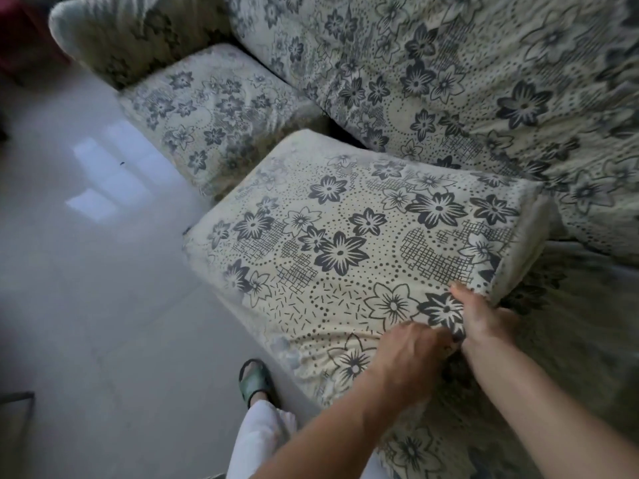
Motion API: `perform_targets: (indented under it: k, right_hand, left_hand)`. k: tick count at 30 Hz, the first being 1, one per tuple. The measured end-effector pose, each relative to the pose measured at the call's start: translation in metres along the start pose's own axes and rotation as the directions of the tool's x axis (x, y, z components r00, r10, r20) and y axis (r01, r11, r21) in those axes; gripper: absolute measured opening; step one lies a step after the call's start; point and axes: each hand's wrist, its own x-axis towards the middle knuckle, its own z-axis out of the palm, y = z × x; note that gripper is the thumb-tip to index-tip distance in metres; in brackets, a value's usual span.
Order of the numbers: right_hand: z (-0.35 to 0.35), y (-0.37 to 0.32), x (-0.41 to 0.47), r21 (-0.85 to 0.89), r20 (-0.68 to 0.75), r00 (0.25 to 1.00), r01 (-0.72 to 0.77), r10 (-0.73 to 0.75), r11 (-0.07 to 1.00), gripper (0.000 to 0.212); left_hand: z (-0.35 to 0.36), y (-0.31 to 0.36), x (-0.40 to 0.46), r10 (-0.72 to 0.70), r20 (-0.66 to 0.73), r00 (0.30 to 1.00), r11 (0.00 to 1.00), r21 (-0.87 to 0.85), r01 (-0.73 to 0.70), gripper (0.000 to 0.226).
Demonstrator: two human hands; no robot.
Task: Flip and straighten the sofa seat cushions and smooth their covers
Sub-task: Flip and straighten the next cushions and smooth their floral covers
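1. At the near corner of the lifted cushion [349, 250], the left hand [411, 354] has its fingers curled into the flowered cover, bunching the cloth where it folds over the cushion's edge.
2. Just right of it at the same corner, the right hand [484, 316] grips the cover too, thumb lying on top of the print and the other fingers tucked under the edge, out of sight. The two hands nearly touch.
3. Below the cushion's near-left edge, a foot in a green slipper [256, 382] stands on the floor [86, 305], with a white trouser leg [256, 440] above it.
4. The cushion itself sits tilted: its near-left side juts out past the sofa front over the floor, and its far-right corner is raised against the backrest [466, 74]. The cover looks fairly smooth across the middle and wrinkled near the hands.
5. Right of the cushion, the seat base [570, 323] it belongs on lies bare in the same dim print.
6. Left of and beyond the cushion, a second cushion [211, 112] lies flat in its place, close beside it.
7. Beyond that cushion stands the armrest [114, 32].
8. Left of the cushion, the pale glossy floor carries a reflection of a window.
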Motion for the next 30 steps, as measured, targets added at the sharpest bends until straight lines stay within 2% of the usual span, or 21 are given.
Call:
perform_targets:
  k: [3,5,6,9,11,12,13,15,16,17,18,19,21,22,23,25,27,28,29,30]
  right_hand:
    - [-0.03,-0.003,0.018,-0.038,-0.049,0.999,0.001,-0.003,0.999,0.063]
    - [-0.049,0.007,0.033,-0.105,-0.113,0.993,-0.032,0.02,0.994,0.058]
    - [-0.055,0.015,0.04,-0.137,-0.093,0.995,-0.055,0.042,0.989,0.054]
    - [-0.056,0.027,0.072,-0.184,0.014,0.997,-0.066,0.07,0.981,0.046]
    - [-0.05,0.026,0.07,-0.35,0.02,1.0,-0.008,0.016,0.937,0.056]
    - [-0.047,0.026,0.068,-0.51,-0.006,0.995,0.079,-0.096,0.857,0.065]
    - [-0.044,0.025,0.062,-0.676,0.0,0.965,0.193,-0.262,0.711,0.076]
    - [-0.035,0.022,0.05,-0.817,0.205,0.798,0.459,-0.567,0.35,0.087]
    - [-0.029,0.022,0.051,-0.814,0.353,0.708,0.554,-0.612,0.173,0.085]
    - [-0.02,0.02,0.052,-0.785,0.495,0.649,0.619,-0.578,0.023,0.079]
    - [-0.01,0.017,0.055,-0.738,0.607,0.617,0.672,-0.502,-0.066,0.071]
    - [0.0,0.013,0.055,-0.692,0.684,0.603,0.715,-0.411,-0.102,0.063]
    - [0.028,0.01,0.053,-0.587,0.8,0.534,0.791,-0.274,-0.174,0.052]
    - [0.042,0.008,0.052,-0.546,0.835,0.5,0.804,-0.229,-0.237,0.049]
    - [0.061,0.004,0.049,-0.519,0.855,0.487,0.796,-0.181,-0.311,0.046]
    - [0.102,-0.015,0.045,-0.532,0.825,0.56,0.726,-0.074,-0.436,0.032]
    - [0.151,-0.045,0.038,-0.563,0.78,0.626,0.709,0.011,-0.426,0.026]
    - [0.181,-0.06,0.036,-0.577,0.78,0.626,0.728,0.016,-0.371,0.033]
    - [0.212,-0.074,0.035,-0.574,0.804,0.594,0.762,-0.03,-0.3,0.042]
    - [0.244,-0.084,0.032,-0.52,0.854,0.495,0.816,-0.157,-0.253,0.051]
  left_hand:
    - [0.008,0.024,0.014,0.045,0.102,0.994,0.992,-0.124,-0.032,0.012]
    - [0.028,0.037,0.022,0.058,0.238,0.97,0.986,-0.168,-0.018,0.01]
    - [0.039,0.04,0.022,0.049,0.283,0.958,0.984,-0.179,0.002,0.011]
    - [0.065,0.037,0.029,0.032,0.239,0.971,0.97,-0.243,0.028,0.012]
    - [0.076,0.031,0.033,0.031,0.215,0.976,0.96,-0.277,0.031,0.016]
    - [0.078,0.027,0.035,0.033,0.209,0.977,0.96,-0.278,0.027,0.02]
    - [0.078,0.023,0.037,0.053,0.193,0.98,0.958,-0.286,0.004,0.027]
    - [0.082,0.011,0.04,0.088,0.121,0.989,0.955,-0.294,-0.049,0.041]
    - [0.083,0.002,0.041,0.079,0.065,0.995,0.959,-0.276,-0.058,0.04]
    - [0.082,-0.011,0.043,0.052,-0.004,0.999,0.971,-0.233,-0.051,0.035]
    - [0.08,-0.025,0.043,0.007,-0.083,0.996,0.984,-0.178,-0.022,0.029]
    - [0.077,-0.039,0.043,-0.042,-0.167,0.985,0.989,-0.148,0.017,0.025]
    - [0.064,-0.069,0.044,-0.182,-0.305,0.935,0.97,-0.21,0.12,0.023]
    - [0.057,-0.083,0.045,-0.252,-0.319,0.914,0.953,-0.245,0.177,0.02]
    - [0.048,-0.098,0.047,-0.317,-0.279,0.907,0.931,-0.275,0.24,0.018]
    - [0.022,-0.135,0.055,-0.417,-0.027,0.908,0.852,-0.36,0.381,0.016]
    - [-0.016,-0.176,0.065,-0.436,0.298,0.849,0.741,-0.416,0.527,0.022]
    - [-0.035,-0.199,0.073,-0.459,0.36,0.812,0.677,-0.451,0.582,0.027]
    - [-0.054,-0.222,0.082,-0.525,0.329,0.785,0.594,-0.519,0.614,0.033]
    - [-0.069,-0.246,0.09,-0.643,0.175,0.746,0.533,-0.596,0.6,0.04]
